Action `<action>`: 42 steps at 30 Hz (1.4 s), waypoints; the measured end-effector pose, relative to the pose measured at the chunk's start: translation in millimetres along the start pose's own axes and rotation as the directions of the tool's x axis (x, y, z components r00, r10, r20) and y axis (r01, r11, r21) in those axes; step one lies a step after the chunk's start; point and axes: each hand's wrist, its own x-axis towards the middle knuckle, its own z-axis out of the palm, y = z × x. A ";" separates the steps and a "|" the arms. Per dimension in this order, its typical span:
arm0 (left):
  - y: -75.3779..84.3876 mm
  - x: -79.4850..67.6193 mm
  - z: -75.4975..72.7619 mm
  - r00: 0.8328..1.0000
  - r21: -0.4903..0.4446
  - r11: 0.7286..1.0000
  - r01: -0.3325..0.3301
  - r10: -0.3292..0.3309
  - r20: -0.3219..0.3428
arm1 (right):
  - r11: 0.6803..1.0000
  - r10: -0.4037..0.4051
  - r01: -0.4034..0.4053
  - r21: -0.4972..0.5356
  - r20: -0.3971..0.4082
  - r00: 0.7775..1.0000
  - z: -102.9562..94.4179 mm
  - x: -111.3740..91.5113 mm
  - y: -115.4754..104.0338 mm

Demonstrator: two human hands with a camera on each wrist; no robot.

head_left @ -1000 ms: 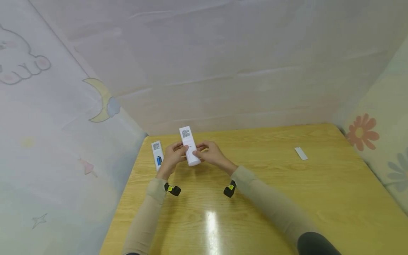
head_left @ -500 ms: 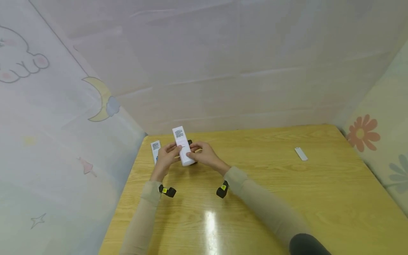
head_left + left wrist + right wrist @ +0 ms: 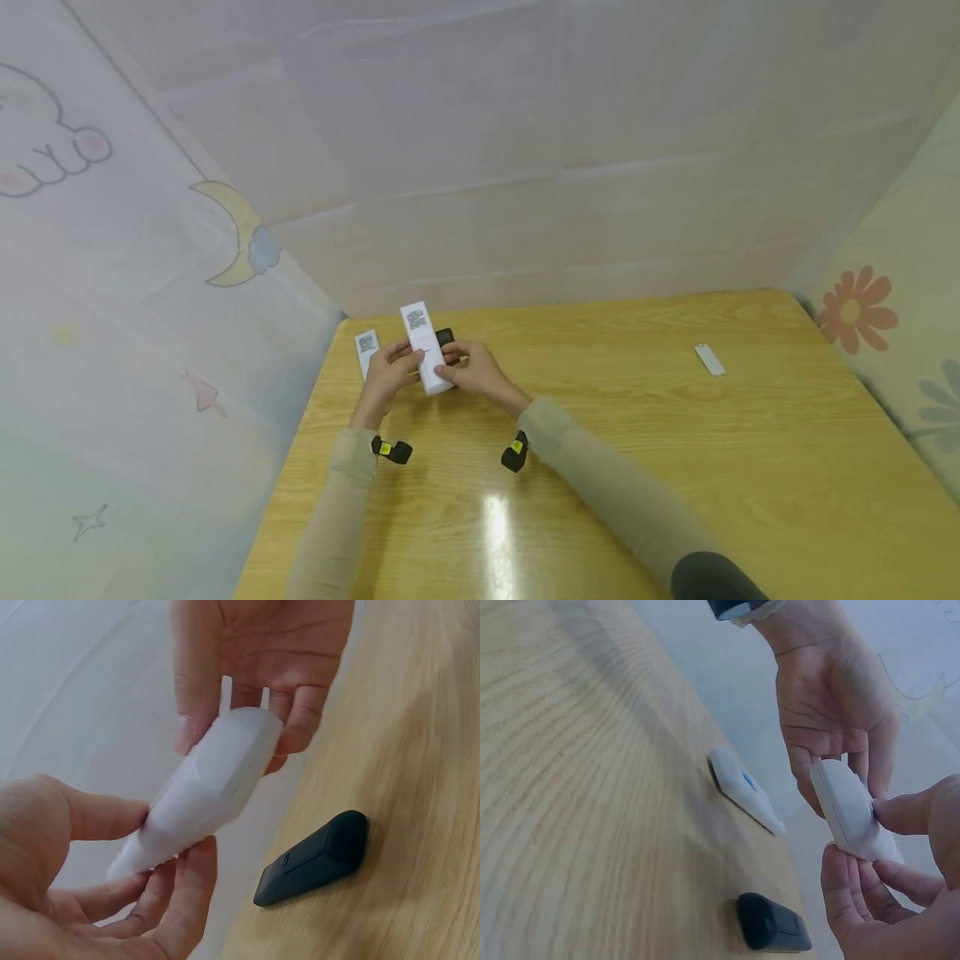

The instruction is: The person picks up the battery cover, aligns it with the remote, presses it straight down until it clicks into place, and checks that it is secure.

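A white remote (image 3: 429, 360) is pinched by the fingers of the left hand (image 3: 386, 375) and right hand (image 3: 478, 372), a black remote (image 3: 313, 859) seen beyond the right fingers.

Two white remotes (image 3: 431, 360) (image 3: 367, 347); one black remote (image 3: 313, 859); one white panel (image 3: 709, 360); one table (image 3: 600, 417)

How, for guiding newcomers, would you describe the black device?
Over the table, the left hand and right hand hold a white remote. In the head view, the black device lies partly hidden behind it, dark, unlike it and the second white remote.
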 end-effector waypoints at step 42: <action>-41.0 8.0 -10.2 0.990 0.229 0.970 0.083 -0.054 -0.131 | 0.994 0.008 -0.017 -0.110 -0.088 0.996 60.2 -7.6 32.9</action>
